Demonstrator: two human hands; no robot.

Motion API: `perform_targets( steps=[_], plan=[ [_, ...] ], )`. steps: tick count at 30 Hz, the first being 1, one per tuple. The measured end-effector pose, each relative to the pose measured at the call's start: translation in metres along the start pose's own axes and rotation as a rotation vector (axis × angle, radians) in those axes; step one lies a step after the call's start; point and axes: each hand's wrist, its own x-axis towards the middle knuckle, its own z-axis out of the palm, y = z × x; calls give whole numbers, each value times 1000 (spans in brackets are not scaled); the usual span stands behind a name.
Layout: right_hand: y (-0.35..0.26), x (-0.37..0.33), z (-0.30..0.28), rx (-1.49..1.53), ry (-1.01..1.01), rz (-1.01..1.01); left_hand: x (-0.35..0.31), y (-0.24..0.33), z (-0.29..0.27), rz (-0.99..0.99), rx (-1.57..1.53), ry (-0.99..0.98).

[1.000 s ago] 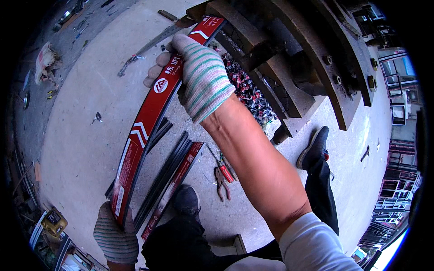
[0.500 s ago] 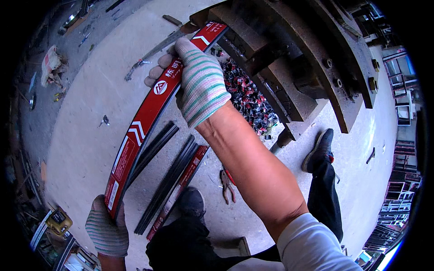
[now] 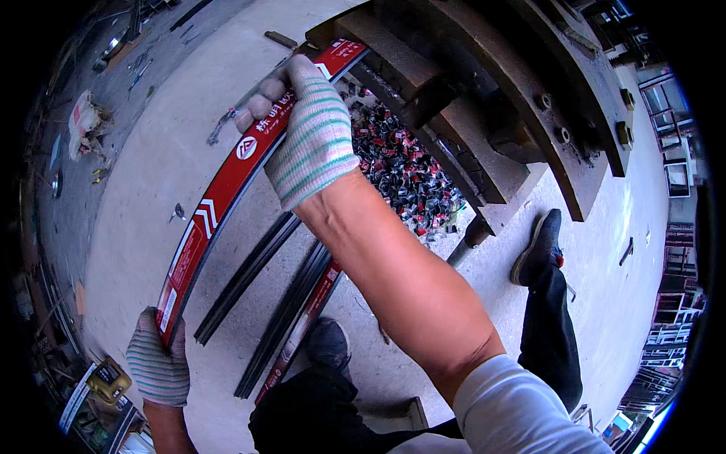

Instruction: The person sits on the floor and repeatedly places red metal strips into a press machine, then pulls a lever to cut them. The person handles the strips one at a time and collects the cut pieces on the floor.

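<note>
A long profile strip (image 3: 229, 180) covered with red printed film slants from the lower left to the upper middle. My left hand (image 3: 157, 367), in a striped knit glove, is closed round its lower end. My right hand (image 3: 311, 132), gloved the same way, grips it near the upper end, fingers over the far edge. That upper end lies beside the front edge of a heavy steel machine (image 3: 484, 144) with thick plates; whether they touch I cannot tell. Below the machine is a heap of small red and black cut pieces (image 3: 401, 170).
Black profiles (image 3: 246, 265) and another bundle (image 3: 283, 321) lie on the floor, beside a red-filmed profile (image 3: 302, 329). My shoes (image 3: 327, 344) stand close by. A yellow tool (image 3: 111, 380) is at lower left, a crumpled sack (image 3: 88, 125) at far left. Frames (image 3: 673, 303) line the right side.
Both hands and the strip have shifted left, and its upper end has drawn slightly left along the machine's edge. My right forearm now covers most of the pliers on the floor.
</note>
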Motion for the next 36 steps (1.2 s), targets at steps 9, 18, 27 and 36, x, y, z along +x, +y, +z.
perform_targets(
  steps=[9,18,27,36],
  plan=[
    [-4,6,9,17,62,12,9,-3,-2,39,-22,-23],
    [1,21,16,-198,278,-21,24,-12,-10,32,-30,-123],
    [0,7,16,-34,134,-57,28,-14,-18,56,9,-46],
    [4,14,14,21,121,-74,52,-15,-20,47,50,-88]
  ],
)
